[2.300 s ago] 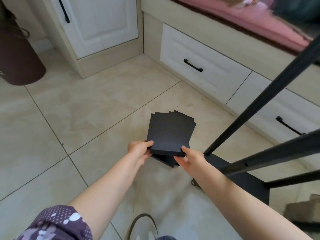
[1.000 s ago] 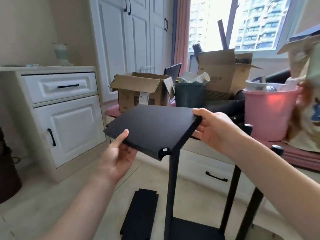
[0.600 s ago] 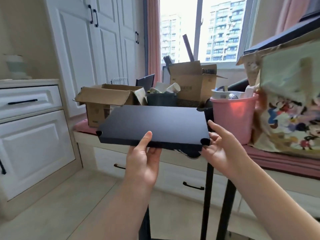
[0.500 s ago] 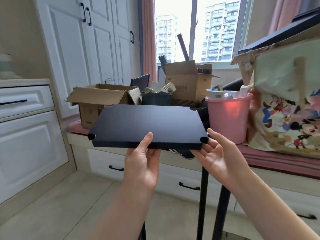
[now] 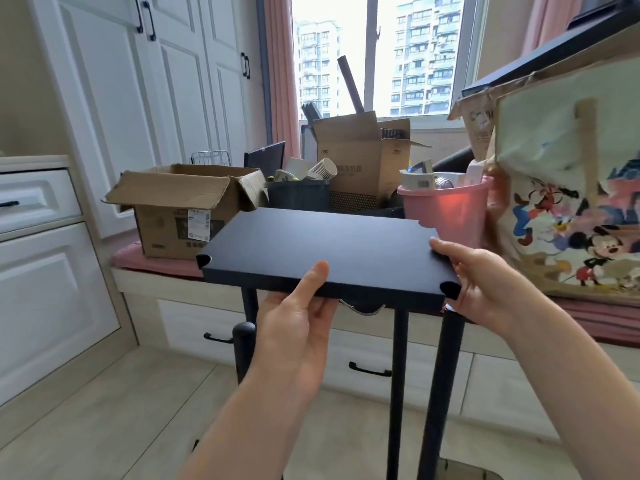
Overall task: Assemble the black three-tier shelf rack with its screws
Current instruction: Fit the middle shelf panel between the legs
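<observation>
Above the upright black poles, a black shelf board is held flat and level, its long near edge facing the camera. The left hand grips the middle of that near edge, thumb pressed on top and the fingers curled out of sight beneath; the right hand cups the near right corner, thumb on the top face and palm wrapped around the edge beside the notch cut into that corner. A moment ago the board was off to the left and higher against the boxes; now it has come nearer and dropped so that it sits right over the pole tops, with the right-hand poles directly under the near right corner. One pole at the left ends in a rounded cap well below the board, so that corner looks unsupported. My reading is that the board has gone from being carried to being lined up, and the next job is seating the corner notches against the poles before any screws go in; no screws are visible. Behind, a cardboard box and a pink bucket crowd the window seat.
</observation>
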Tool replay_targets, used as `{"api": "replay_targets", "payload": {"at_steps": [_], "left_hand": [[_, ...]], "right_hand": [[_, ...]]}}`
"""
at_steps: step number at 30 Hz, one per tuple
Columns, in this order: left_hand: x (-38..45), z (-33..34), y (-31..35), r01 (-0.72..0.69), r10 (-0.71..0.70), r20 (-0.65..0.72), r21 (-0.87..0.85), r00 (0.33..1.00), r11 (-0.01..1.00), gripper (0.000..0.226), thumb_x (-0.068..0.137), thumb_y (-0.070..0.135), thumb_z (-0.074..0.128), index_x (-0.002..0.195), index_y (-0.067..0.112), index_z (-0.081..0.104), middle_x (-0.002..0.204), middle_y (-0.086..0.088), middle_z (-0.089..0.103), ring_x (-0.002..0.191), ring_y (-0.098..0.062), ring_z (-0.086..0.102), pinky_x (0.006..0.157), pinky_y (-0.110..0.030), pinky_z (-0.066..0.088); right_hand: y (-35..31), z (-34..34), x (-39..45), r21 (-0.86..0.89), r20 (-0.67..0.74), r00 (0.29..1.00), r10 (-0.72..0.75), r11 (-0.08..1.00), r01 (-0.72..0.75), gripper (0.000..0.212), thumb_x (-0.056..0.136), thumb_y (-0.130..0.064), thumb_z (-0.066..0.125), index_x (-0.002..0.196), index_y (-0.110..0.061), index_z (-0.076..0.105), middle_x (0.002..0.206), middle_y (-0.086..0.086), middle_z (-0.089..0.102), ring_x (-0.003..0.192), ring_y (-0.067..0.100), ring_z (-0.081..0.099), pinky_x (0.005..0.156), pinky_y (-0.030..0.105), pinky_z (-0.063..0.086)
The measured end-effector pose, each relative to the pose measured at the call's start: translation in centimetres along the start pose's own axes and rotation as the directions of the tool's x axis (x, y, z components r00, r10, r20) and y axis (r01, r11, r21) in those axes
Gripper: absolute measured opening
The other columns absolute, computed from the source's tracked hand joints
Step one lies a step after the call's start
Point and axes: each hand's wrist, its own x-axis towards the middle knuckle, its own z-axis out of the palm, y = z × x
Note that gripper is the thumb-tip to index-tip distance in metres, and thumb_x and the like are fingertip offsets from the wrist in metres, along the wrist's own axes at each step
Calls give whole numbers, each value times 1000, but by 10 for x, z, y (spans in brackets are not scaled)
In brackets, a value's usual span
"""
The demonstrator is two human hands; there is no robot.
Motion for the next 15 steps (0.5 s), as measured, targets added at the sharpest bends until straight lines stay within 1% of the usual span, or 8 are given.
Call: {"api": "replay_targets", "payload": {"at_steps": [3,5,6,8,10,12,14,15], "left_hand": [[5,-3,10,69,-70,20,24,997,997,45,72,5,69,116,7,65,110,-15,76,97,-26,76,76,-34,64],[11,-9,27,50,-51,11,51,999,997,45,72,10,69,116,6,62,103,-15,78,93,-26,76,70,-35,64],[14,-12,37,28,-29,3,71,1000,997,45,72,13,69,115,6,60,100,-15,78,91,-27,76,69,-35,65],[22,-19,60,14,-15,5,118,1000,993,48,75,20,69,120,5,59,103,-15,78,94,-28,76,74,-38,64],[30,-27,78,77,-82,25,156,996,985,53,83,29,67,128,1,57,114,-18,75,101,-32,74,84,-43,58],[38,-37,87,133,-144,37,208,989,969,55,91,38,62,129,-2,57,120,-21,72,106,-36,73,88,-45,52],[45,-49,89,131,-143,12,335,990,933,59,95,49,56,126,-1,61,119,-21,72,106,-37,72,89,-45,50],[48,-54,89,116,-126,-5,425,992,898,62,95,54,52,124,0,64,117,-20,73,105,-36,73,89,-44,50]], "right_hand": [[1,-14,10,-22,-9,1000,29,999,-30,16,95,-19,59,103,-5,63,76,7,76,60,21,73,48,30,59],[-1,-26,14,-22,-49,998,29,999,-30,16,93,-21,62,101,-7,61,70,5,75,59,22,73,48,33,60],[-2,-32,17,-10,-69,997,26,1000,-27,17,92,-22,64,102,-8,62,69,6,74,60,23,73,46,36,59],[-4,-40,21,21,-91,996,20,1000,-18,20,89,-22,67,105,-10,63,72,6,75,62,25,74,44,40,57],[-4,-44,25,54,-111,994,19,998,-13,22,88,-21,69,106,-9,63,74,7,76,64,26,75,45,40,57],[-3,-46,29,89,-114,993,33,996,-23,23,87,-19,69,106,-7,64,79,8,77,68,26,75,47,38,58],[0,-46,33,100,-103,994,41,994,-31,18,89,-18,67,103,-7,65,81,8,77,68,24,75,47,34,57],[2,-46,34,97,-100,994,39,995,-29,16,90,-17,66,101,-6,65,80,8,77,66,23,75,46,32,57]]}}
